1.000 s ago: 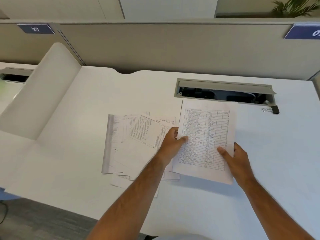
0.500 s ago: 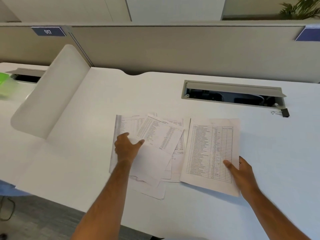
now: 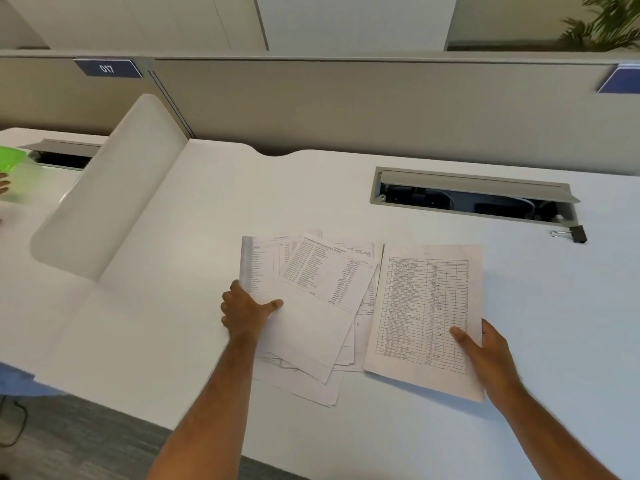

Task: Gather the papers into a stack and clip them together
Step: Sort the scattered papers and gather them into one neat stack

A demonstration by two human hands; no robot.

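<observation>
Hands on printed papers, white table point(image 3: 554, 306).
Left hand point(image 3: 246, 315) grips loose fanned sheets point(image 3: 311, 306); right hand point(image 3: 485, 351) pinches white tabulated sheet point(image 3: 426, 306); black binder clip point(image 3: 575, 233) at 2 o'clock.

Your left hand point(image 3: 247, 311) grips the left edge of a loose, fanned pile of papers point(image 3: 311, 306) on the white tabletop point(image 3: 207, 209), thumb on top of the sheets. Your right hand point(image 3: 485, 355) holds the lower right corner of a separate printed table sheet point(image 3: 422, 313), thumb pressed on its face. This sheet lies just beside the pile, its left edge overlapping it slightly. A black binder clip point(image 3: 575, 233) rests well apart, at the right end of the open cable tray point(image 3: 471, 195). A curved white divider point(image 3: 110, 181) stands to the left.
</observation>
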